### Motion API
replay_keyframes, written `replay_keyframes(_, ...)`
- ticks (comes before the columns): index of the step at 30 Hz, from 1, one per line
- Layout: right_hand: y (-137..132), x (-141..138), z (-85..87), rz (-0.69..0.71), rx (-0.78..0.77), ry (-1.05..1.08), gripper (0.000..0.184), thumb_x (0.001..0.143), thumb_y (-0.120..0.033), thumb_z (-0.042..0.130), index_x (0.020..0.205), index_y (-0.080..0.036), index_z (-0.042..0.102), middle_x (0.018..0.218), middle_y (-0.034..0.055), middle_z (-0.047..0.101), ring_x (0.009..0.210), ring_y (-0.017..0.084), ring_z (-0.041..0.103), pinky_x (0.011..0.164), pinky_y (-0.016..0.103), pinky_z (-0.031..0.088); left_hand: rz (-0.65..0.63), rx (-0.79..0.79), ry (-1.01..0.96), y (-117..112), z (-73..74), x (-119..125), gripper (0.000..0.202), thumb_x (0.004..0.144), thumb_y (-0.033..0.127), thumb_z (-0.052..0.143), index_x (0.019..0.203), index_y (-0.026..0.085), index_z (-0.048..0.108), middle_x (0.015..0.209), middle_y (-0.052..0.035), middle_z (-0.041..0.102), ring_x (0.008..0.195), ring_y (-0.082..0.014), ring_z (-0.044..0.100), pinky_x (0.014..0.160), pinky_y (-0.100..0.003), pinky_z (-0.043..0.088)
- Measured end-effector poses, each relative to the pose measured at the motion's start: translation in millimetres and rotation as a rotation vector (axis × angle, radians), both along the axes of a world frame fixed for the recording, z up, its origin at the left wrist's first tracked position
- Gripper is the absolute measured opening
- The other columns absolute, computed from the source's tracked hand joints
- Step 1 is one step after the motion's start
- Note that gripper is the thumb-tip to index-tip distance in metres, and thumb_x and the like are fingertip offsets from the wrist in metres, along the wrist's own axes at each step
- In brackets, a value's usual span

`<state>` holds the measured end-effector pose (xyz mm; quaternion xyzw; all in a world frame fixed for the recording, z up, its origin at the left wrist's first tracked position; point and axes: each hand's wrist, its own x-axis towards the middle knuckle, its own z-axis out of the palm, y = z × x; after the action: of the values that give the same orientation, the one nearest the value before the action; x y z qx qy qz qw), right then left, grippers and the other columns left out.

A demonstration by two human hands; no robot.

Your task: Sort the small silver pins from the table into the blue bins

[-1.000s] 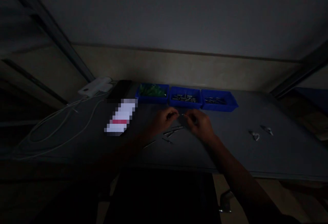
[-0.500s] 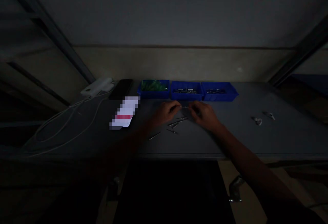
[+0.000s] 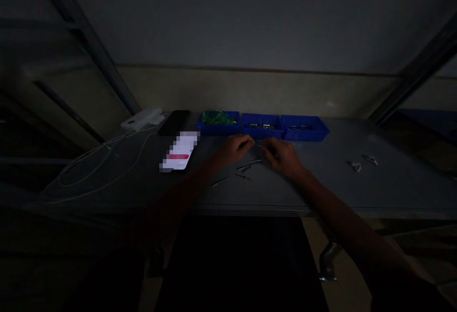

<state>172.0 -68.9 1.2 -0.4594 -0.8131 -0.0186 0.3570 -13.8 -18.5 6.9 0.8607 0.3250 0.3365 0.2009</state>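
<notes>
In the dim head view, my left hand [image 3: 237, 148] and my right hand [image 3: 282, 154] face each other above the table, fingertips close together. Both pinch a small, thin metal pin-like piece [image 3: 258, 145] that spans the gap between them; its exact kind is too small and dark to make out. Just below the hands, several slim metal pieces [image 3: 246, 166] lie loose on the table. Nearer the front edge are another slender rod [image 3: 219, 181] and a thin pointed piece [image 3: 243, 177].
Behind the hands stand three blue bins: one with green items [image 3: 218, 128], one with short metal parts [image 3: 262, 132], one with thin parts [image 3: 305, 135]. Left are a lit phone [image 3: 180, 152], a dark flat object [image 3: 174, 122], a white power strip [image 3: 143, 119] and cables. Small metallic pieces [image 3: 356, 166] lie right.
The camera view has shifted slightly. Both hands keep their pinch around the thin piece, with little movement between them. The loose parts, bins and phone lie as before.
</notes>
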Motion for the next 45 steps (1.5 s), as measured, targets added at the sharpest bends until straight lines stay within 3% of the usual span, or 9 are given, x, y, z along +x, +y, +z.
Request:
replay_keyframes(8, 5.1, 1.9, -3.9, -0.091, 0.016, -0.019, 0.02, 0.089, -0.03, 0.04, 0.087, -0.018, 0.056, 0.076, 0.0067, 0.065, 0.066, 0.017, 0.058, 0.06, 0.026, 0.04, -0.013, -0.032, -0.051, -7.5, 3.3, 3.2, 0.01, 0.082, 0.022, 0.05, 0.087, 0.016, 0.057, 0.08, -0.0005, 0.064, 0.072, -0.0111, 0.058, 0.065, -0.022, 0.044)
replay_keyframes(16, -0.6, -0.4, 0.1, -0.021, -0.011, 0.051, 0.022, 0.086, -0.031, 0.046, 0.1, -0.015, 0.052, 0.067, 0.0036, 0.061, 0.057, 0.015, 0.056, 0.058, 0.026, 0.041, 0.023, 0.058, -0.019, -5.4, 7.4, -0.1, 0.019, 0.086, 0.026, 0.045, 0.078, 0.015, 0.059, 0.07, -0.0003, 0.059, 0.062, -0.01, 0.052, 0.059, -0.022, 0.038)
replay_keyframes(25, 3.6, 1.7, -4.3, 0.011, 0.081, 0.047, 0.014, 0.088, -0.028, 0.042, 0.091, -0.018, 0.053, 0.073, 0.0043, 0.063, 0.057, 0.013, 0.055, 0.055, 0.024, 0.04, -0.02, 0.004, 0.021, -7.8, 9.4, 0.4, 0.028, 0.088, 0.028, 0.04, 0.07, 0.014, 0.056, 0.064, 0.0003, 0.058, 0.059, -0.0095, 0.053, 0.055, -0.02, 0.037)
replay_keyframes(32, 4.0, 1.4, -4.2, -0.035, 0.095, 0.062, 0.016, 0.089, -0.028, 0.04, 0.089, -0.019, 0.053, 0.074, 0.0052, 0.064, 0.058, 0.015, 0.057, 0.056, 0.025, 0.041, -0.017, 0.037, -0.068, -10.2, 9.4, 1.6, 0.018, 0.086, 0.029, 0.044, 0.089, 0.016, 0.056, 0.076, -0.0003, 0.062, 0.067, -0.0101, 0.056, 0.06, -0.019, 0.041)
replay_keyframes(39, 3.4, 1.3, -4.0, -0.029, 0.084, 0.053, 0.015, 0.088, -0.028, 0.042, 0.092, -0.018, 0.053, 0.07, 0.004, 0.063, 0.055, 0.014, 0.056, 0.055, 0.025, 0.04, -0.004, 0.091, -0.102, -9.3, 10.7, 1.5, 0.014, 0.086, 0.024, 0.045, 0.082, 0.015, 0.054, 0.073, -0.0004, 0.061, 0.064, -0.009, 0.054, 0.058, -0.019, 0.04)
replay_keyframes(45, 1.6, -0.4, -1.6, -0.021, 0.176, 0.008, 0.014, 0.088, -0.027, 0.044, 0.088, -0.017, 0.054, 0.068, 0.0037, 0.061, 0.055, 0.013, 0.054, 0.055, 0.024, 0.038, 0.012, 0.038, -0.13, -6.4, 7.7, 3.2, 0.013, 0.085, 0.024, 0.046, 0.08, 0.015, 0.054, 0.068, 0.0009, 0.059, 0.063, -0.0094, 0.054, 0.058, -0.02, 0.04)
